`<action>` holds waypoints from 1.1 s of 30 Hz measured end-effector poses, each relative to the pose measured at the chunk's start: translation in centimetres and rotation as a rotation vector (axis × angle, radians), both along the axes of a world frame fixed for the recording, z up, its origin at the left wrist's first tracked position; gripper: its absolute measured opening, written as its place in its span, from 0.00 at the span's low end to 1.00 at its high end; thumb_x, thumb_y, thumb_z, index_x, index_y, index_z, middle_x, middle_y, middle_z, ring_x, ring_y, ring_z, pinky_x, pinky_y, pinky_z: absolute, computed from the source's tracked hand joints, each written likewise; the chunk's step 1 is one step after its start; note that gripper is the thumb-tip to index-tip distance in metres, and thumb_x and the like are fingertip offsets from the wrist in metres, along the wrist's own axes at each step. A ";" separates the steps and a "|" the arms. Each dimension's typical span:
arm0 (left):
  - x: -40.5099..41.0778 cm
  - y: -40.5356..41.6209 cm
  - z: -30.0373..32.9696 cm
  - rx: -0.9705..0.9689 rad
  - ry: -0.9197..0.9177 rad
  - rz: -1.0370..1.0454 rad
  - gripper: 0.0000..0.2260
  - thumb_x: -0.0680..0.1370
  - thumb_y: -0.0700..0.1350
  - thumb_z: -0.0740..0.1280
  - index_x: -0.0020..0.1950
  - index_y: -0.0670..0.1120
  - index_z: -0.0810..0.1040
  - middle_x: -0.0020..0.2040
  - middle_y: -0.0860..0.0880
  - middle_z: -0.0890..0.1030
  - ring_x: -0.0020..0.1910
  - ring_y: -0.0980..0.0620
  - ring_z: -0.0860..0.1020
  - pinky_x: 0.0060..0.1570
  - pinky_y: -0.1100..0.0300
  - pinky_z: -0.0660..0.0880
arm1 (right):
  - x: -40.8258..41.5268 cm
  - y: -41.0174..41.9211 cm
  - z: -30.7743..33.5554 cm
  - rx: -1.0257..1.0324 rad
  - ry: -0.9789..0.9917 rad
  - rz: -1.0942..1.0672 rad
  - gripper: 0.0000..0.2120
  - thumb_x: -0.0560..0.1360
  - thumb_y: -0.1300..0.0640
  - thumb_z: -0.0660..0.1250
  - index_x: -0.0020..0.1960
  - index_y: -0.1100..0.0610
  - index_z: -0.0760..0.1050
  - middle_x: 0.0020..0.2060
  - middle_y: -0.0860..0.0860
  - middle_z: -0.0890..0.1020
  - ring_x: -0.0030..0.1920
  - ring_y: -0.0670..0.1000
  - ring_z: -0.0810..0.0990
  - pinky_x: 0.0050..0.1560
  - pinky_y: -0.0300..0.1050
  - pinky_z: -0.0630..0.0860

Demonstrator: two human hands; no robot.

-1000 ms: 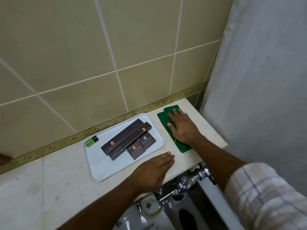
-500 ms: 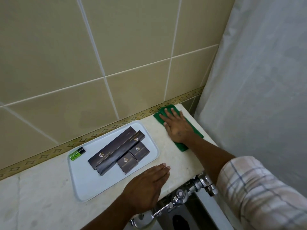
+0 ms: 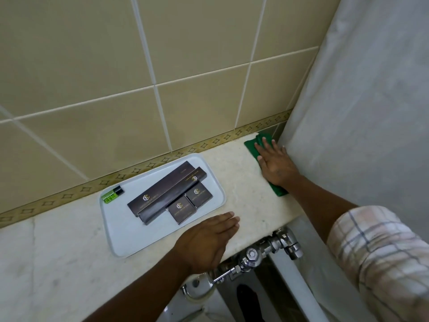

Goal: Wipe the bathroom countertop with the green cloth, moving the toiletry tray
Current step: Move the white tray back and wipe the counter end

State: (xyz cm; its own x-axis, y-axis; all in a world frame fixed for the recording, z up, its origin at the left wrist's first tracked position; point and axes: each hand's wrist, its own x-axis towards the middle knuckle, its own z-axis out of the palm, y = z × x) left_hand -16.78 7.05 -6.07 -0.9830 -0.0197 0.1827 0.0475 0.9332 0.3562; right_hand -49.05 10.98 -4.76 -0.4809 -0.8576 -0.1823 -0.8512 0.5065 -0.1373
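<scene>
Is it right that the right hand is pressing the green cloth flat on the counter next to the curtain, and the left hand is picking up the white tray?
Not quite. In the head view the left hand lies flat on the countertop beside the white tray, not lifting it. The right hand does press the green cloth flat by the curtain.

Soft, even light fills the scene, leaving only faint shadows under the hands on the pale marble countertop [image 3: 243,182]. Wide-angle distortion bends the beige wall tiles' [image 3: 81,66] grout lines; focus stays sharp, without glare.
</scene>
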 end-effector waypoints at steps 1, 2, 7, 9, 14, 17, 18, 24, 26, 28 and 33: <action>0.0 0.0 0.1 0.005 -0.002 -0.002 0.21 0.78 0.42 0.64 0.71 0.42 0.74 0.74 0.47 0.70 0.76 0.50 0.63 0.73 0.52 0.63 | 0.6 0.6 0.0 0.000 0.012 0.020 0.27 0.83 0.46 0.42 0.80 0.50 0.45 0.81 0.52 0.45 0.79 0.57 0.42 0.78 0.57 0.40; 0.0 0.0 0.1 0.001 0.000 -0.002 0.20 0.78 0.42 0.64 0.71 0.42 0.74 0.74 0.47 0.70 0.75 0.50 0.64 0.73 0.53 0.63 | 1.4 1.3 -0.1 -0.003 0.027 0.048 0.27 0.83 0.45 0.41 0.80 0.50 0.44 0.80 0.52 0.45 0.79 0.57 0.41 0.78 0.57 0.40; -0.1 0.4 0.4 -0.040 0.017 0.012 0.20 0.77 0.43 0.65 0.70 0.43 0.75 0.72 0.47 0.72 0.74 0.49 0.66 0.73 0.52 0.63 | 7.1 6.4 -0.7 -0.025 0.029 0.141 0.28 0.81 0.41 0.35 0.79 0.47 0.39 0.79 0.51 0.42 0.79 0.57 0.38 0.78 0.58 0.40; -0.1 0.4 0.5 -0.062 0.029 -0.001 0.21 0.76 0.44 0.66 0.69 0.43 0.75 0.71 0.46 0.73 0.73 0.48 0.68 0.72 0.51 0.64 | 9.2 7.2 -1.3 -0.020 0.043 0.157 0.28 0.81 0.41 0.35 0.79 0.47 0.39 0.79 0.50 0.42 0.79 0.56 0.37 0.77 0.57 0.39; -0.1 0.5 0.5 -0.113 -0.002 0.000 0.23 0.74 0.47 0.68 0.69 0.45 0.76 0.71 0.48 0.74 0.73 0.50 0.69 0.72 0.53 0.64 | 10.1 5.5 -1.4 -0.018 0.059 0.140 0.28 0.81 0.41 0.36 0.79 0.48 0.40 0.79 0.50 0.42 0.79 0.56 0.37 0.77 0.57 0.36; -0.1 0.4 0.5 -0.127 0.000 0.002 0.23 0.74 0.47 0.67 0.69 0.45 0.76 0.72 0.48 0.73 0.73 0.50 0.68 0.72 0.54 0.63 | 9.7 0.9 -1.0 -0.024 0.035 0.112 0.29 0.81 0.42 0.37 0.80 0.49 0.42 0.80 0.52 0.44 0.79 0.57 0.39 0.77 0.60 0.40; -0.1 0.5 0.6 -0.121 0.000 0.000 0.23 0.74 0.47 0.68 0.69 0.45 0.76 0.72 0.48 0.73 0.73 0.50 0.68 0.72 0.54 0.63 | 9.4 -1.2 -0.8 -0.027 0.031 0.089 0.29 0.81 0.42 0.38 0.80 0.50 0.42 0.80 0.53 0.44 0.79 0.58 0.39 0.77 0.61 0.40; -0.2 0.3 0.2 -0.043 0.016 0.020 0.21 0.77 0.44 0.65 0.70 0.43 0.75 0.73 0.47 0.71 0.74 0.50 0.66 0.74 0.55 0.62 | 8.2 -5.8 -0.7 0.018 0.051 0.102 0.29 0.82 0.43 0.40 0.80 0.50 0.43 0.80 0.53 0.44 0.79 0.59 0.40 0.77 0.60 0.39; -0.2 0.2 0.1 -0.023 0.000 0.013 0.20 0.79 0.43 0.62 0.71 0.42 0.74 0.74 0.46 0.70 0.75 0.49 0.64 0.74 0.54 0.61 | 8.4 -4.5 -0.8 0.006 0.056 0.114 0.28 0.82 0.42 0.40 0.80 0.49 0.43 0.80 0.53 0.44 0.79 0.58 0.39 0.77 0.61 0.39; -0.1 0.2 0.1 0.000 -0.015 -0.007 0.20 0.79 0.42 0.61 0.71 0.41 0.73 0.74 0.45 0.70 0.76 0.48 0.63 0.74 0.53 0.61 | 8.8 -2.6 -0.8 0.005 0.047 0.127 0.28 0.82 0.42 0.40 0.80 0.48 0.42 0.81 0.52 0.44 0.79 0.57 0.39 0.77 0.61 0.40; -0.1 0.5 0.1 -0.002 -0.026 0.004 0.20 0.77 0.41 0.65 0.69 0.40 0.75 0.72 0.44 0.72 0.74 0.46 0.67 0.73 0.49 0.64 | 10.0 4.2 -0.6 -0.002 0.013 0.125 0.27 0.82 0.44 0.42 0.80 0.47 0.42 0.80 0.51 0.44 0.79 0.56 0.39 0.77 0.60 0.39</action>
State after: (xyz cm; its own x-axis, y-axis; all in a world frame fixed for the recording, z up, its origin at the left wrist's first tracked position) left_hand -16.86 7.51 -5.99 -0.9873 -0.0235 0.1572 0.0343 0.9342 0.3551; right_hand -39.07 15.18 -5.37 -0.3728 -0.9113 -0.1749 -0.9093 0.3963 -0.1266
